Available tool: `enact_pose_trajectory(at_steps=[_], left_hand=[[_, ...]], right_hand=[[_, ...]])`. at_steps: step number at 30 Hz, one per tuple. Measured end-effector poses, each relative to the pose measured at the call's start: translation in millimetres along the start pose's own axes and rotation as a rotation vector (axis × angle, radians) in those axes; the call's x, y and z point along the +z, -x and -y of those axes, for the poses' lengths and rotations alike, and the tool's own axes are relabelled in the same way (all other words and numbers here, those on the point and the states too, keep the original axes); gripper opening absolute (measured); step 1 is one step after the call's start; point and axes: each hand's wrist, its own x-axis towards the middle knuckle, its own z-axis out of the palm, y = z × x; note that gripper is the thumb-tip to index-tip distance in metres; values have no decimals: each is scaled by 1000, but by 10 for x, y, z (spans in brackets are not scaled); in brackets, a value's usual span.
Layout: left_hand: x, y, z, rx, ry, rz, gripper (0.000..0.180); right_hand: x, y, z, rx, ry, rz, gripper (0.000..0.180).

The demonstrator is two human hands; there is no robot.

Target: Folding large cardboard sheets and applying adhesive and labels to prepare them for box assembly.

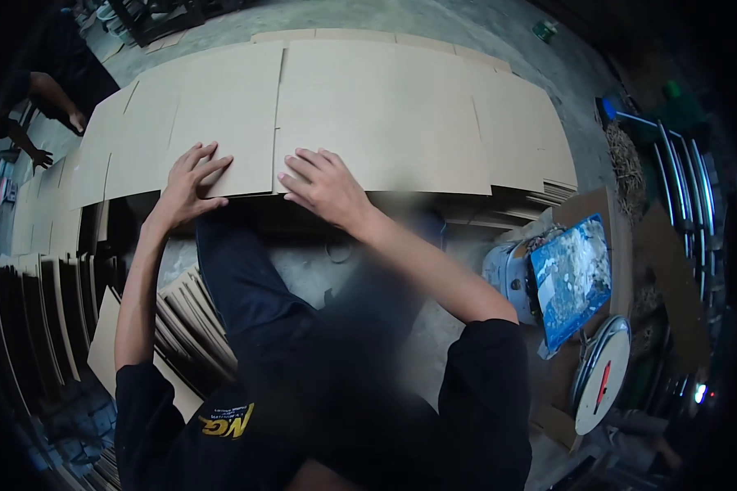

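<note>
Before me lies a wide, flat sheet of brown cardboard with slots cut into its edges, on top of a stack of similar sheets. My left hand rests on its near edge, left of a slot, fingers spread and the thumb along the edge. Just right of that slot, my right hand lies on the cardboard with its fingers stretched out over the surface. Neither hand grips anything that I can see. The layers under the near edge are mostly in shadow.
Cardboard pieces stand on edge by my left leg. At right are a bucket, a blue tray smeared with white, and a round white lid bearing a red tool. Another person's hand is at the far left.
</note>
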Motion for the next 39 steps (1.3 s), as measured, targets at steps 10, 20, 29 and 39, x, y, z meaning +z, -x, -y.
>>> enact_pose_trajectory(at_steps=[10,20,29,39], left_hand=[[-21,-51,-19,-32,101,79,76],[67,-136,4,28,60,99,79],[90,-88,39,71,14,91,70],[126,-42,40,60,59,69,66]], right_hand=[[99,48,13,-13,58,-13,36],[20,24,-20,-28,53,62,38],[41,22,8,-9,32,6,37],[52,38,28,28,1,16,36]])
